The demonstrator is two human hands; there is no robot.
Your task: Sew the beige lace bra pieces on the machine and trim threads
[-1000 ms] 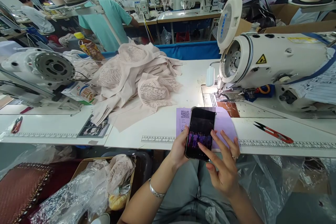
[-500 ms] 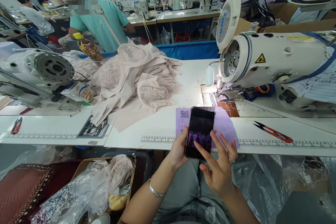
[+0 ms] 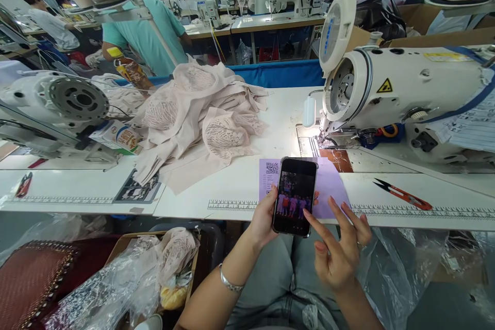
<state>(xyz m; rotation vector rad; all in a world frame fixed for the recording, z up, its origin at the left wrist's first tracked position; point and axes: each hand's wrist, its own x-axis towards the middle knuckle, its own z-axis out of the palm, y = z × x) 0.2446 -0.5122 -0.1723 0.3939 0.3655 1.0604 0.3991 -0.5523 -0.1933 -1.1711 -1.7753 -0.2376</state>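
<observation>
My left hand (image 3: 265, 219) is wrapped round a black smartphone (image 3: 294, 188), held above the table's front edge with a picture of several people on its screen. My right hand (image 3: 340, 245) has its fingers spread, the index fingertip at the lower right of the screen. Whether that fingertip touches the glass I cannot tell. Behind the phone lies a purple sheet (image 3: 330, 185) with a QR code, partly covered. A heap of beige lace bras (image 3: 197, 113) sits to the left of the phone.
On the right stands a white sewing machine (image 3: 402, 77), its lamp lit, with red-handled thread snips (image 3: 404, 195) in front. Another machine (image 3: 58, 108) is at the left. A box (image 3: 127, 240) with plastic-wrapped pieces stands below the table. Co-workers sit beyond.
My right hand has shifted to the right, its index finger moving from the middle of the screen to the lower right. The picture on the phone looks brighter and differently framed.
</observation>
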